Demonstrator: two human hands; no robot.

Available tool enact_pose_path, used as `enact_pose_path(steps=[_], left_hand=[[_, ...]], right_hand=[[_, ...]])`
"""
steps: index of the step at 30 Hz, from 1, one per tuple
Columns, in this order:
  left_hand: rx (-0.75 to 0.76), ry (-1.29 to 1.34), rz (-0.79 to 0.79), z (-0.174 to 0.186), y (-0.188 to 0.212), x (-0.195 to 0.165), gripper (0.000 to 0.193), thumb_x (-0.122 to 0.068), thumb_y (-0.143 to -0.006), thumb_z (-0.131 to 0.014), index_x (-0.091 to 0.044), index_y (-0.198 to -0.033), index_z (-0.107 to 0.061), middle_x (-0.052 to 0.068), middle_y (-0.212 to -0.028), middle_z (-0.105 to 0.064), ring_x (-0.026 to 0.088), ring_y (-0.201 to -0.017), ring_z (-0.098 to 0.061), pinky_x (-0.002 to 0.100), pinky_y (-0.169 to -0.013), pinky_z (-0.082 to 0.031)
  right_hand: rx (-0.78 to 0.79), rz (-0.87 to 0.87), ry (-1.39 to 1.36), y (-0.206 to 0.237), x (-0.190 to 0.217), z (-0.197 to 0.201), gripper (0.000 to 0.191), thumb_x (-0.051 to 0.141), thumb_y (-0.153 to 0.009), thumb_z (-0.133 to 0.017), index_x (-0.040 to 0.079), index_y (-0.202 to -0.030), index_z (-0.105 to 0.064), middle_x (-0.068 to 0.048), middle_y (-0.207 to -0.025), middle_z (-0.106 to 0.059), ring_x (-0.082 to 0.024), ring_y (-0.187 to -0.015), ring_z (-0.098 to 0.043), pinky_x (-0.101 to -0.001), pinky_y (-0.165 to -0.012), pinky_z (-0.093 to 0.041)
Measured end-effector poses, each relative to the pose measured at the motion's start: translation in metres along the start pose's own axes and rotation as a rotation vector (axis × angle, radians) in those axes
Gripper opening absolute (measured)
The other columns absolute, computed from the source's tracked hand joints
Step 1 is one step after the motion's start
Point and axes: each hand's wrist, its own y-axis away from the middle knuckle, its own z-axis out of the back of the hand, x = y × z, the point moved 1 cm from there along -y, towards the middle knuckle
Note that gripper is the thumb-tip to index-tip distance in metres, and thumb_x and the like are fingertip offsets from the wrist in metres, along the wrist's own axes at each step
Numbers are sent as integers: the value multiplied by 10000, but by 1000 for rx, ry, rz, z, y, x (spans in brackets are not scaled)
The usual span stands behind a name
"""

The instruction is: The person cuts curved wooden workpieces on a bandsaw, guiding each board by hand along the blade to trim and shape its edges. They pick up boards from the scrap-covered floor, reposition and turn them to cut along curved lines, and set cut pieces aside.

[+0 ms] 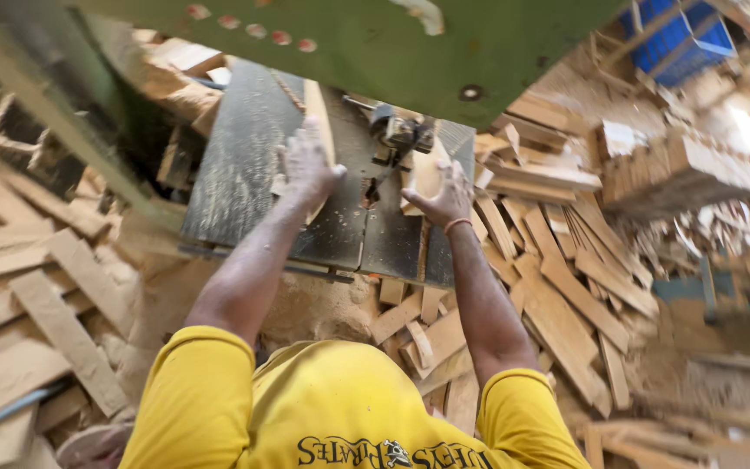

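Head view: your left hand [307, 165] lies flat, fingers spread, pressing a pale wood piece [317, 117] on the dark saw table [245, 165]. Your right hand [446, 198] cups another offcut [424, 174] just beside the blade slot [368, 193]. Both hands sit near the slot; should the wood kick or slide, your fingers could slip into it.

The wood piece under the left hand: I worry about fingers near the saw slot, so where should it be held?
Hold the wood piece on its flat top, toward the outer edge, as the left hand does with palm spread. It lies flat on the saw table, and the blade slot sits on its other side, so coming from the left likely keeps fingers away.
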Motion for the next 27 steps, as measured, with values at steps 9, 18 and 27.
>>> enact_pose_path(steps=[9, 18, 27], left_hand=[[-161, 265, -125, 12, 91, 28, 665, -147, -809, -777, -67, -1425, -537, 235, -1126, -582, 343, -1007, -605, 405, -723, -599], [-64, 88, -290, 65, 256, 94, 543, -121, -712, -777, -139, -1249, -699, 138, -1055, -627, 297, -937, -624, 429, -747, -619], [-168, -106, -283, 40, 79, 112, 305, -185, -954, -706, -67, -1236, -708, 215, -1162, -644, 307, -988, -636, 413, -798, -576]], right_hand=[[-55, -128, -33, 7, -34, -6, 1026, 674, -642, -785, 172, -1487, -488, -190, -1408, -543, -348, -1276, -540, -535, -1003, -493], [-160, -306, -63, 85, -97, -28, 1001, 581, -633, -833, 158, -1490, -537, -243, -1378, -543, -384, -1279, -513, -556, -1052, -413], [-264, -346, -28, 138, -93, -35, 929, 614, -644, -827, 180, -1428, -584, -207, -1398, -551, -402, -1321, -497, -580, -1065, -400]])
